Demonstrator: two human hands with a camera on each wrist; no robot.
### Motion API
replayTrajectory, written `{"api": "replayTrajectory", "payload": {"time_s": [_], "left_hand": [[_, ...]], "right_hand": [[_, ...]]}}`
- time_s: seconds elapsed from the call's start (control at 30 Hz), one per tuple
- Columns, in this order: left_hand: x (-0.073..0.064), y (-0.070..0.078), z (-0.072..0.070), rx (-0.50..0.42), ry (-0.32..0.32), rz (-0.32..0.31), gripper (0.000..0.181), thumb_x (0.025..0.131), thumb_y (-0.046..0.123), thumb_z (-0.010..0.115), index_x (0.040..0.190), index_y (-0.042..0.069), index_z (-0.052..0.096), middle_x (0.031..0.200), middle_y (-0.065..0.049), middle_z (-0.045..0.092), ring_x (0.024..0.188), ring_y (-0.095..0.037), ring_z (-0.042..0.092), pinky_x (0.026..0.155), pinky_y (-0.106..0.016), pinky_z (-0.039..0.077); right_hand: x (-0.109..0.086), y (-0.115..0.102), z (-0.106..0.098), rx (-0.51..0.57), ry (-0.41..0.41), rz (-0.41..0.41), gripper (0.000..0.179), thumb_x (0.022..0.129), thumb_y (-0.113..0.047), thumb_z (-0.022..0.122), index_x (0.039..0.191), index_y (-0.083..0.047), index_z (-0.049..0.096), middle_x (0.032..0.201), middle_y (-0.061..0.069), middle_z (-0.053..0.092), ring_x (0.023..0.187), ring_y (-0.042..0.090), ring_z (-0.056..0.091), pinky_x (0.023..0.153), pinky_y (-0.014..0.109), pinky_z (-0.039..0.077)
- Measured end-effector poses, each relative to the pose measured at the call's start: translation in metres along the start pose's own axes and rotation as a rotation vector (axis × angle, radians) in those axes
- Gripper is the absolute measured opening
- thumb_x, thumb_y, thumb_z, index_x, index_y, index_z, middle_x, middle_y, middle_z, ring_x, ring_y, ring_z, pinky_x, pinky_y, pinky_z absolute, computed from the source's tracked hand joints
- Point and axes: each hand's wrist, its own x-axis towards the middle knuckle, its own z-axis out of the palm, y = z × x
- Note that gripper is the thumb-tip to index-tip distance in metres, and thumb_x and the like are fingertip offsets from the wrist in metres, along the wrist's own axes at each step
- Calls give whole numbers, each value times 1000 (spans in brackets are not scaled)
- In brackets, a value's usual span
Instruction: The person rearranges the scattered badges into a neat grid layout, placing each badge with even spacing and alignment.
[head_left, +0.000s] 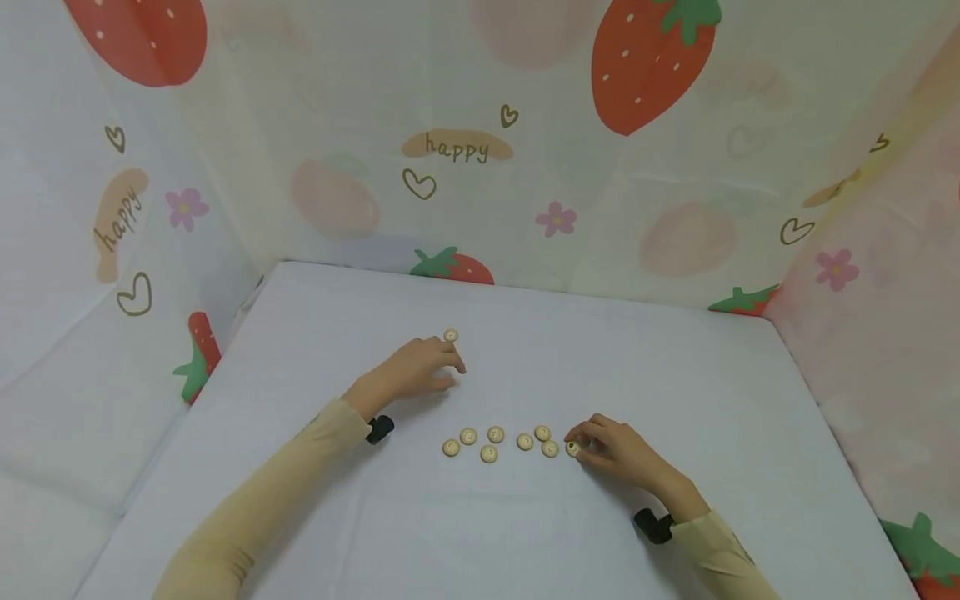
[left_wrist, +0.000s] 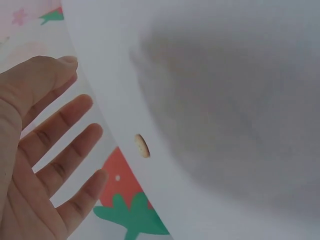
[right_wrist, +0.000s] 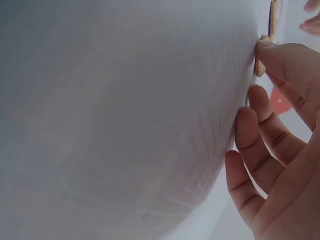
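Note:
My right hand [head_left: 618, 450] pinches a small round wooden disc [head_left: 573, 449] at the right end of a loose double row. In the right wrist view the thumb lies against this disc [right_wrist: 260, 62], and the other fingers rest low by the tabletop. To its left lie several more pale wooden discs [head_left: 496, 434], flat and marked on top. Farther back, my left hand [head_left: 420, 367] hovers with relaxed, spread fingers and nothing in them. Just beyond its fingers sits a lone disc [head_left: 451, 335], seen edge-on as a tan disc [left_wrist: 142, 145] in the left wrist view.
A white cloth covers the table [head_left: 375, 533]. Strawberry-printed curtains [head_left: 465, 200] stand along its back and both sides. Each wrist carries a small black camera, one on the left [head_left: 380, 429] and one on the right [head_left: 653, 527].

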Motion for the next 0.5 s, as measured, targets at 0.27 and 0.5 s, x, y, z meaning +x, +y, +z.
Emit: {"api": "replayTrajectory", "payload": {"time_s": [0.27, 0.5], "left_hand": [[-11, 14, 4, 16, -44, 35, 20, 85, 23, 65, 105, 20, 68, 108, 2, 63, 100, -18, 57, 87, -38, 45], [-23, 26, 7, 33, -69, 48, 18, 85, 26, 65, 102, 21, 69, 105, 4, 64, 99, -17, 57, 86, -38, 46]], "right_hand": [[-1, -1, -1, -11, -6, 0, 23, 84, -21, 67, 107, -23, 63, 87, -10, 54, 73, 4, 46, 69, 26, 37], [-1, 3, 0, 7, 0, -16, 24, 83, -19, 68, 107, -21, 63, 87, -10, 54, 73, 2, 46, 67, 24, 39]]}}
